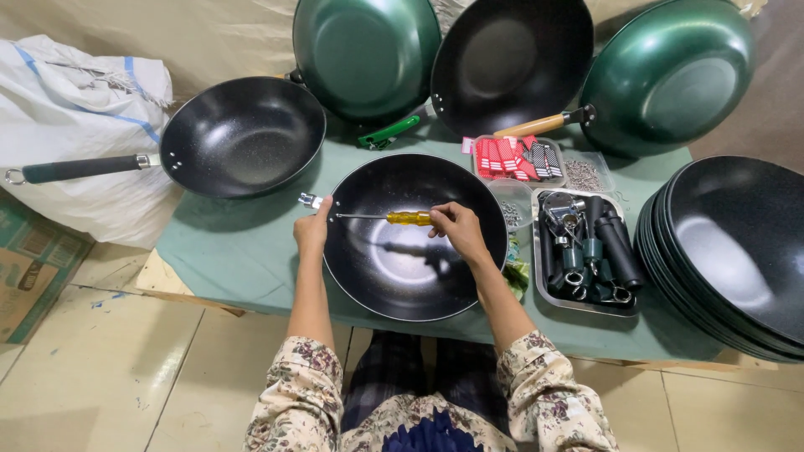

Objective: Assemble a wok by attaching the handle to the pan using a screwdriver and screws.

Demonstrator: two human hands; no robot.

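Pale tiled floor [100,368] below, a low table [243,251] under a green cloth, a white woven sack [75,92] slumped at the far left beside a cardboard box [29,276].

At the centre of the cloth, a black handleless wok [414,238], open side up, its rim towards the lap. On its left rim, a small metal handle bracket [310,201] sticking outwards. Left hand [313,228] at that rim, fingers closed on the edge right beside the bracket, thumb side up. Right hand [457,228] over the bowl, fingers pinched together round the yellow grip of a screwdriver [394,218]. Screwdriver held level across the bowl, thin shaft pointing left, tip meeting the inner wall at the bracket.

Behind and to the left, a finished black wok [243,134] with a long dark handle [79,169] reaching towards the sack. Along the back, propped on edge: a green wok [366,54] showing its underside, a black wok [511,63] facing forwards, another green wok [670,75] with a wooden handle. At the right edge, a stack of black woks [729,251], nested, without handles.

Between centre wok and stack, a metal tray [586,251] full of dark handles and metal ferrules. Beyond it, a clear box of red and black tags [512,157], and just beside that a clear box of small screws [584,174].

Floral sleeves [548,393] on both forearms, dark plaid fabric over the lap.
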